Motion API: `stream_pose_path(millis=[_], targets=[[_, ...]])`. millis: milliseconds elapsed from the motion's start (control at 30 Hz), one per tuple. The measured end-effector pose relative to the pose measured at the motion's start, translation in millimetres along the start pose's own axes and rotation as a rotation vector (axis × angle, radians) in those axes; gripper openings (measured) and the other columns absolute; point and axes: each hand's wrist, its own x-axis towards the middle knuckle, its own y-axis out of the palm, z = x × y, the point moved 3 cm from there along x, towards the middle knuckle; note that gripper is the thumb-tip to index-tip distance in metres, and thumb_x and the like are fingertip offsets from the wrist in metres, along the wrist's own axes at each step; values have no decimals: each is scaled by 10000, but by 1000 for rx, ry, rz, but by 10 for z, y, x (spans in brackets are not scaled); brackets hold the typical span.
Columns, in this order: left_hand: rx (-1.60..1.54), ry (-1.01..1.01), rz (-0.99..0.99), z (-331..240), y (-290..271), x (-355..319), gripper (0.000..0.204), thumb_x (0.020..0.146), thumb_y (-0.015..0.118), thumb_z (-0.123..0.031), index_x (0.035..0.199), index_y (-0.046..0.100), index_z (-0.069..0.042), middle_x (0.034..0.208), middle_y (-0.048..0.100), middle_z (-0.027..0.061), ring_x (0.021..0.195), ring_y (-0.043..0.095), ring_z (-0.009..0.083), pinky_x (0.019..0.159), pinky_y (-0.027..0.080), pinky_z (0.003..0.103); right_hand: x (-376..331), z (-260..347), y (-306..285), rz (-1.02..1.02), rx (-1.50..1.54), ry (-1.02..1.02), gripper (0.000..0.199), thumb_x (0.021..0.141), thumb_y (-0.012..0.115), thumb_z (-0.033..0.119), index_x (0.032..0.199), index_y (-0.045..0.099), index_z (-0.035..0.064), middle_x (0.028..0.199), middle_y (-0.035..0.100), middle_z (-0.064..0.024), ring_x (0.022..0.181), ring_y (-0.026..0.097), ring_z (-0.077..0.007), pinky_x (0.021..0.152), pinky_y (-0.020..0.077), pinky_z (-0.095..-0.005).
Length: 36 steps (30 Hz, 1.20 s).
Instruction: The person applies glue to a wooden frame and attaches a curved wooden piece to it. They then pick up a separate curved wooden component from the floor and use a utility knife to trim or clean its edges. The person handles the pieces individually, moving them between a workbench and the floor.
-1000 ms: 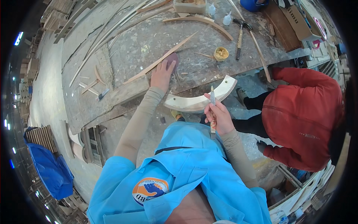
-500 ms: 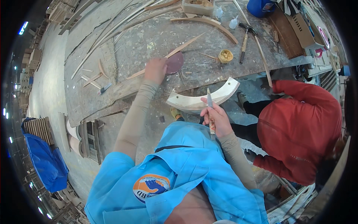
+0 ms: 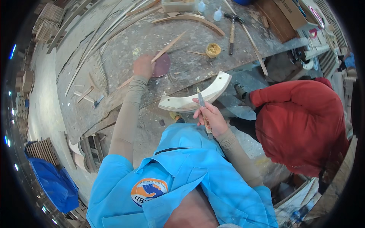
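Observation:
My right hand [image 3: 211,117] is closed round the handle of a narrow-bladed knife [image 3: 201,99], its blade pointing away from me and yellowish at the tip. Just beyond the blade is a pale arched wooden piece [image 3: 208,95] with small holes near its ends, at the bench's near edge. What supports it is hidden. My left hand [image 3: 143,66] is over the workbench, against a thin tapered wooden strip [image 3: 167,47] and the left edge of a dark red sanding disc [image 3: 162,65]. Its fingers are hidden, so any grip cannot be made out.
On the bench [image 3: 125,49] are a tub of yellowish paste [image 3: 213,50], a hammer [image 3: 232,33], a curved wooden slat [image 3: 190,18] and a smaller hammer [image 3: 98,101]. A cardboard box [image 3: 291,15] stands far right. A person in red [image 3: 300,117] bends close on my right.
The view has shifted, so the bench things sit farther left. Both my hands stay near the same things, the knife still in my right. The person in red has bent and drawn an arm in.

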Motion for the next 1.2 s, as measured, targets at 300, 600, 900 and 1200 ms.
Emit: stream_pose_path(millis=[300,600,900,1200], targets=[[-458,380,476,-1004,-144,-636,331,761,651,-155,1059,589,-25,1035,587,176,899,586,324,790,469,377,-8,-138,-71,-106,95,-43,386,946,357,133,1317,394,32,781,567,-20,560,457,-49,581,464,-230],[-433,489,574,-1379,191,-971,851,676,732,-278,1350,272,-36,1096,527,199,1007,531,352,851,440,386,-410,-295,-439,-497,187,-285,373,933,403,151,1287,435,37,762,562,-27,533,430,-43,568,453,-213],[-444,387,619,-1324,239,-1296,843,660,717,-242,1349,257,-83,1165,500,199,1035,529,361,845,457,406,-962,-1202,-301,-736,218,-223,391,939,392,148,1303,397,4,750,574,-39,526,436,-42,568,468,-232],[-495,258,587,-449,-479,-2385,884,624,746,-154,1362,268,-60,1246,467,202,1105,503,353,905,434,389,-1064,-1468,-74,-649,92,-168,386,940,374,146,1303,409,22,770,584,-40,511,429,-39,571,447,-215]])
